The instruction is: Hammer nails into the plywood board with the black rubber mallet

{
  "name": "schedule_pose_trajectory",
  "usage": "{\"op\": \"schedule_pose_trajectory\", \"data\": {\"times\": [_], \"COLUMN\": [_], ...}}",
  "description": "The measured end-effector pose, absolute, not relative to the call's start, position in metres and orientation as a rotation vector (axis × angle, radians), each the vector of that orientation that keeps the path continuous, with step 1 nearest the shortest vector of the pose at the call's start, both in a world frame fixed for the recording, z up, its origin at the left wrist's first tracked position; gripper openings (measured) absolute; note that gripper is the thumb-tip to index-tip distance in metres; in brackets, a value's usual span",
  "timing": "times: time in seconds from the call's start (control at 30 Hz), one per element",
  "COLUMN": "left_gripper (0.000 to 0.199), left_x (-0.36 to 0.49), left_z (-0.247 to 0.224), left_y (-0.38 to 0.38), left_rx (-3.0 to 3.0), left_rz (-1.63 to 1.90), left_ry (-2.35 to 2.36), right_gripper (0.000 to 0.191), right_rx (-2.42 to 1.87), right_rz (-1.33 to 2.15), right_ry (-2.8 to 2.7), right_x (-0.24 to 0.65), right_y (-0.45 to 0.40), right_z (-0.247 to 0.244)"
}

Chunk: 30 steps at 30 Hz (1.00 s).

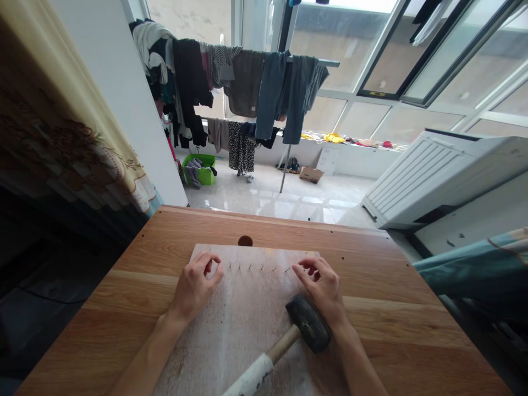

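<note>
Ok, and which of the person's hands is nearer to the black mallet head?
The right. The right hand is just beyond the mallet head, its wrist close alongside; the left hand is farther off, across the board to the left.

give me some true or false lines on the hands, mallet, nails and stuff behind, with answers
1. The mallet lies on the pale board. True.
2. The left hand grips the mallet's handle. False: it is empty of the mallet and hovers by the left end of the row of nails.
3. The nails lie in a heap beside the mallet's head. False: they stand in a row near the board's far edge.
4. The right hand is by the row's right end. True.
5. The green basket hangs from the clothes rack. False: it sits on the floor.
</note>
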<state>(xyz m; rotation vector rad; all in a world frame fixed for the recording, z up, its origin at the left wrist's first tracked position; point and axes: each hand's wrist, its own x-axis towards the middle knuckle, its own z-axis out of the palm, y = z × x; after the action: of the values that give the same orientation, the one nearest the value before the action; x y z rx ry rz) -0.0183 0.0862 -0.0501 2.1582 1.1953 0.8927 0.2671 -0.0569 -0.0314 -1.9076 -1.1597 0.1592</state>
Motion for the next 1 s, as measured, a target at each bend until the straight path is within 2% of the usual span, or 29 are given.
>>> {"op": "schedule_pose_trajectory", "data": {"times": [0.67, 1.0], "left_gripper": [0.020, 0.034], "left_x": [-0.021, -0.015], "left_z": [-0.039, -0.030], "left_y": [0.087, 0.084], "left_rx": [1.880, 0.975], "left_rz": [0.951, 0.910], "left_ry": [1.080, 0.822], "right_gripper": [0.027, 0.034], "right_rx": [-1.929, -1.922], "right_rz": [0.078, 0.074], "right_ry": [-1.184, -1.135], "right_x": [0.268, 0.266], "right_y": [-0.059, -0.059], "right_z": [-0.036, -0.031]}}
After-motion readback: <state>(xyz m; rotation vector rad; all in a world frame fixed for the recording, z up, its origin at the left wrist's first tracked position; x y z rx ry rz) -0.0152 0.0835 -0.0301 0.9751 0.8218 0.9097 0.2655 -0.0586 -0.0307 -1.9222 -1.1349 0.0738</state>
